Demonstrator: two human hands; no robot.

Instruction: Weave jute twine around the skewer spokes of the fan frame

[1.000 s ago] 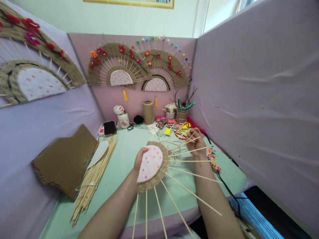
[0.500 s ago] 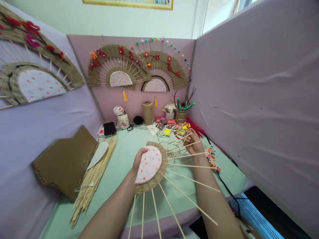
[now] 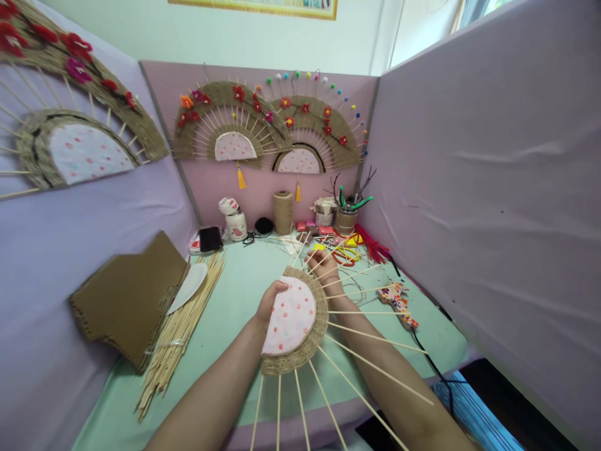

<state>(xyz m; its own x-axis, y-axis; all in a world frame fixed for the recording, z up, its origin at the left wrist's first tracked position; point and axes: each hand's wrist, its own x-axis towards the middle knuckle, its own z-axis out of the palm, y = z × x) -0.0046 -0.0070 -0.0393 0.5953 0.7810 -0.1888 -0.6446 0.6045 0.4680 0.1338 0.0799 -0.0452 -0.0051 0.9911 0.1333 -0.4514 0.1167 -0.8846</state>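
Holding fan [image 3: 293,313] above worktop [image 3: 220,332]: left hand [image 3: 271,302] clamped on straight edge, thumb in front. Right-hand [image 3: 323,266] fingers curled among upper sticks; can't tell if pinching anything. Done, seemingly: inner band [image 3: 322,313] woven, sticks [image 3: 278,407] fanned out. Missing versus wall fans [image 3: 235,147]: outer weave [image 3: 206,103], flowers [image 3: 238,93].

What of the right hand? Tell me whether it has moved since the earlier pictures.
Yes, leftward in the view: the right hand was below and right of the brown pot earlier; now it is below and left of it.
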